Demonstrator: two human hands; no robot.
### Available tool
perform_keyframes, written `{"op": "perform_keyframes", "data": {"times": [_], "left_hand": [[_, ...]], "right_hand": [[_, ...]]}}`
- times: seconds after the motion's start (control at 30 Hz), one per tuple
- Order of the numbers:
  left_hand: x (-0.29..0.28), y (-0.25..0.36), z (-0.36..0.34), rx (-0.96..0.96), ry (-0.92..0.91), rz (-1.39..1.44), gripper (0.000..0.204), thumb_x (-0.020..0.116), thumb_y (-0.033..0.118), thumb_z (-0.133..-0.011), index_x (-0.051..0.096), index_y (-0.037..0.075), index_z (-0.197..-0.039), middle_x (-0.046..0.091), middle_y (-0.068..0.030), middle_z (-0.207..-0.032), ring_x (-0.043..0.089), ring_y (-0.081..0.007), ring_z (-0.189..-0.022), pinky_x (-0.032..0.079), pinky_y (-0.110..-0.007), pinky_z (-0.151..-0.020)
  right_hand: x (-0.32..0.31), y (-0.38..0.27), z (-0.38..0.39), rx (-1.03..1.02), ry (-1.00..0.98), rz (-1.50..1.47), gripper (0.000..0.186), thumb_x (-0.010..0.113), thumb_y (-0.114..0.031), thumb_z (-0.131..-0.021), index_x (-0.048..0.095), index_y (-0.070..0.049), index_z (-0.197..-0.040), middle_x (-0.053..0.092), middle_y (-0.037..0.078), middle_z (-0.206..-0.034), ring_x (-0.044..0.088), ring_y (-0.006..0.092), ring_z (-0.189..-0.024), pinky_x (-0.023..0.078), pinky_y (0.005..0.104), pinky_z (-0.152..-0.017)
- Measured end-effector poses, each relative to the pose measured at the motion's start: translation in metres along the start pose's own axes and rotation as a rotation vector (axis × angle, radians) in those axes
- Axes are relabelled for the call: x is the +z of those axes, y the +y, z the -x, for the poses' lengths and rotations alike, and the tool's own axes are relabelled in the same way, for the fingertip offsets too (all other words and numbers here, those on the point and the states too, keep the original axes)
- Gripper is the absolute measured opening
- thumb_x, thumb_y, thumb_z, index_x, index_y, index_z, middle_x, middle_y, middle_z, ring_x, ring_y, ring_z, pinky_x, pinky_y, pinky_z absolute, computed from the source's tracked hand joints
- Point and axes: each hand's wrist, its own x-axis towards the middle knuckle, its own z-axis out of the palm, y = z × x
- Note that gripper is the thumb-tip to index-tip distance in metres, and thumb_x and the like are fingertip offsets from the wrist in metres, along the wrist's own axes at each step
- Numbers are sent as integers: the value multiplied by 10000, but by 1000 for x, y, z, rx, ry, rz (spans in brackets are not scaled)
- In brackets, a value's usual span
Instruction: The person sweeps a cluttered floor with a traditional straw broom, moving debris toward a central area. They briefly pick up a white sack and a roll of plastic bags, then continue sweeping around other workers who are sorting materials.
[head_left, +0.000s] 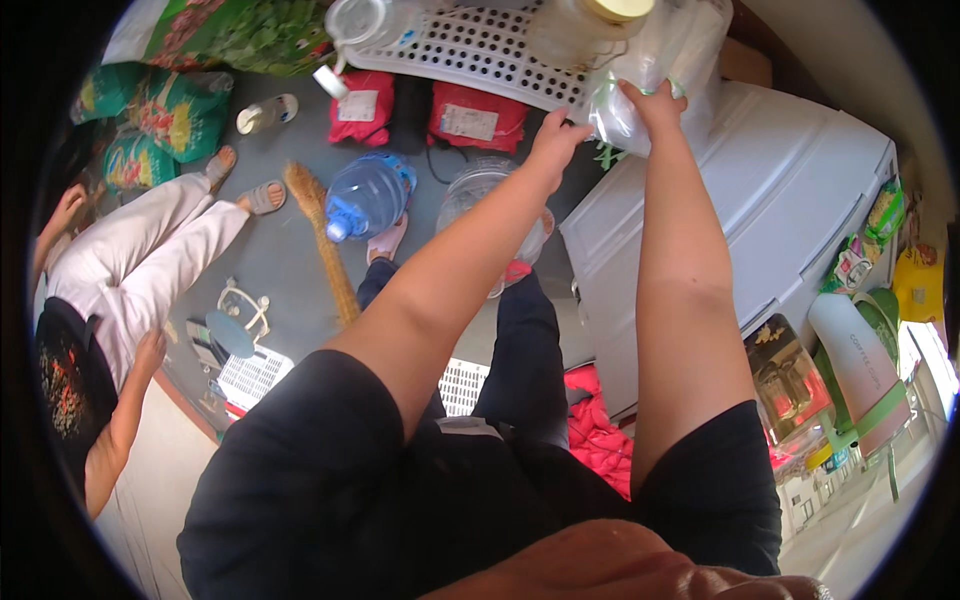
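Observation:
Ahead of me, both arms reach out toward a clear plastic bag [700,50] with green strips, standing at the front of a grey-white cabinet top. My right hand [656,104] lies against the bag, its thumb and fingers spread apart. To the left of the bag, my left hand [558,142] has its fingers stretched toward the bag's edge, with nothing seen in them. Just beyond the hands, a clear jar [570,40] with a pale yellow lid rests on a white perforated rack [470,58]. Under my left forearm, a clear plastic container [482,178] stands on the floor.
A grey-white drawer cabinet [740,190] fills the right side. On the floor are a blue water jug [368,195], a straw broom [318,225], red packages [478,116] and green bags [180,110]. Another person [150,250] in pale trousers sits at the left.

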Motion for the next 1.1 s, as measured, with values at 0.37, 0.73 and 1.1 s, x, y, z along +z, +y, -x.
{"op": "perform_keyframes", "data": {"times": [0.37, 0.73, 1.1], "left_hand": [[-257, 4, 179, 351, 199, -300, 187, 560, 20, -719, 526, 17, -902, 513, -65, -893, 526, -114, -743, 430, -227, -688], [-462, 84, 314, -185, 638, -1226, 864, 591, 510, -652, 260, -23, -1247, 272, -212, -1282, 270, -321, -1192, 270, -348, -960], [-495, -50, 401, -46, 138, -497, 519, 555, 292, -784, 383, -34, -1150, 448, -185, -1143, 455, -239, -1046, 374, -306, -866]], "right_hand": [[29, 17, 55, -464, 539, 206, 599, 584, -383, -706, 420, -1, -1138, 370, 282, -1148, 364, 367, -1088, 304, 398, -913], [247, -82, 471, -214, -840, -279, 497, 474, -466, -786, 473, -36, -1036, 547, 131, -888, 542, 223, -696, 435, 329, -621], [213, -148, 568, 460, -1300, -371, 354, 521, -103, -766, 341, -88, -1071, 499, 106, -723, 518, 208, -462, 443, 313, -366]]}}
